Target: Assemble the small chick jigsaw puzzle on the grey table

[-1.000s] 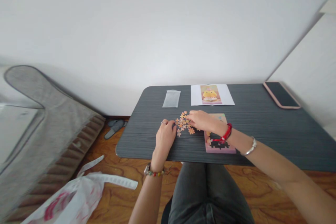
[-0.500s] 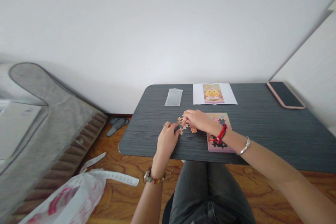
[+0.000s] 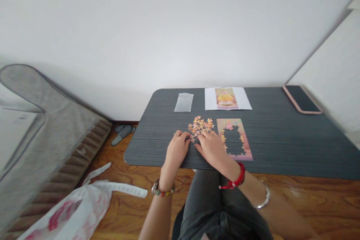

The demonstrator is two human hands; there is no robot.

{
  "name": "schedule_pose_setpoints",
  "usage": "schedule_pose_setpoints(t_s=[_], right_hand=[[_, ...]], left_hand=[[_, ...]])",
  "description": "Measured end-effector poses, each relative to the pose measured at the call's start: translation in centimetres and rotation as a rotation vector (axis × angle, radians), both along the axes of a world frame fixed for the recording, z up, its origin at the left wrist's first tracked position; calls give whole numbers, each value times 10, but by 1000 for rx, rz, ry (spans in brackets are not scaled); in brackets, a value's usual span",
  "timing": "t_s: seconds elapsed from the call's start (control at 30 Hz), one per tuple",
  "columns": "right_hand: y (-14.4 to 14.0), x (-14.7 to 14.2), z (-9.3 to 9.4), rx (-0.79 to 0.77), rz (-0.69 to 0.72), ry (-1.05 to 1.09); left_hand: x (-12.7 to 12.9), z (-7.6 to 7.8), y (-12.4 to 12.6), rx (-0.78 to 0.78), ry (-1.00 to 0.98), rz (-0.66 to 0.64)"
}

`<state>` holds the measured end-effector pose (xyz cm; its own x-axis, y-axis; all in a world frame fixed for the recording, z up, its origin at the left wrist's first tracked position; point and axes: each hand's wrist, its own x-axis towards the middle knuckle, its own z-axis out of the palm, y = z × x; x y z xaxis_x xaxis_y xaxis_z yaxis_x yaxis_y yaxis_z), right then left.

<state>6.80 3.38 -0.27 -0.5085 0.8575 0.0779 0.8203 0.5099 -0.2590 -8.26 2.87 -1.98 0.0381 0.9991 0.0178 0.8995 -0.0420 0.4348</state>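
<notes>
A pile of loose jigsaw puzzle pieces, orange, yellow and pink, lies on the dark table. At its left front edge my left hand rests with curled fingers, thumb and forefinger at a pink puzzle piece. My right hand reaches over the near side of the pile, fingertips on the pieces and thumb held apart. No piece shows gripped in it. Just right of it lies a partly assembled puzzle, its pink border joined around a dark open middle.
Behind the pieces are a clear plastic bag and a white sheet with a printed yellow figure. A phone lies at the far right of the table. On the floor at left are slippers and a plastic carrier bag.
My right hand has drawn back towards me from the far side of the pile, uncovering the pieces and the puzzle border. My left hand stays nearly in place.
</notes>
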Motion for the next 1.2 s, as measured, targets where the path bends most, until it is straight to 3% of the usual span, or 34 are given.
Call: schedule_pose_setpoints(t_s=[0.17,0.37,0.93,1.2], right_hand=[[-4,-15,-9,-4,-41,1],[3,-11,-16,-19,-2,32],[6,-3,-13,9,86,5],[-1,14,-1,53,71,-2]], left_hand=[[-1,1,-7,-3,0,5],[-6,-4,-10,53,1,30],[-7,-8,-13,61,-51,-2],[9,3,-20,96,-75,-38]])
